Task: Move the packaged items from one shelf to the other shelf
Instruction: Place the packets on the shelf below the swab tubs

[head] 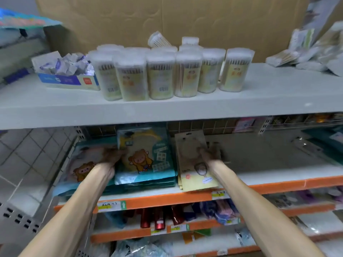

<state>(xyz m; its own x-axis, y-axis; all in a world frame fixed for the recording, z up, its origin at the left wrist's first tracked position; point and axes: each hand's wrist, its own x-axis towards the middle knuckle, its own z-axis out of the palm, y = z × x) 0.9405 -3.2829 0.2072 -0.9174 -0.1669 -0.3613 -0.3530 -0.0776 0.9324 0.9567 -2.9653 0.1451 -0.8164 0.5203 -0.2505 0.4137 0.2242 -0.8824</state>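
forearms (74, 210) out, left grip (111, 157) around teal packet (146, 160), right grip (207, 154) around beige packet (193, 175), on orange-edged shelf (269, 185)

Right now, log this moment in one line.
left hand: holds teal bear pack | right hand: holds beige card pack | place: orange-edged shelf

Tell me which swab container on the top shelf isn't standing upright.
The back-row container, left of centre: it lies tilted behind the front row, while every other one stands upright.
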